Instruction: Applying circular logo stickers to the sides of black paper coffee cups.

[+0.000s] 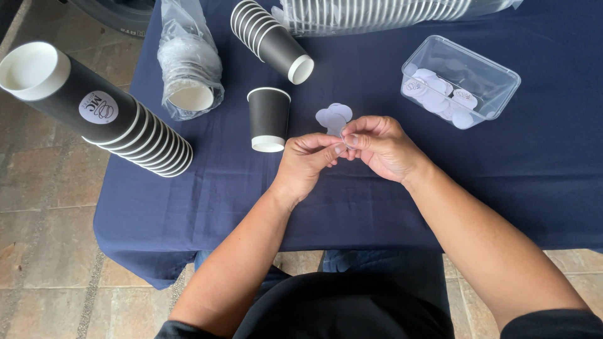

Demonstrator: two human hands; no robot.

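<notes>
At nine o'clock a long stack of black paper cups (100,110) juts off the edge of the desk (502,182), which is draped in a dark blue cloth. Toward eleven o'clock lies a plastic sleeve of white cups (188,66), with a shorter black stack (271,39) beside it at twelve. A single black cup (269,119) stands upside down just left of centre. The left hand (306,164) and the right hand (382,145) meet at the centre, fingertips pinched narrowly on a small bunch of round white stickers (335,117) fanned above them. At two o'clock sits a clear tub of stickers (458,78). A thin sticker could crease or cling to a fingertip; the overhanging stack could roll off if the cloth is tugged
</notes>
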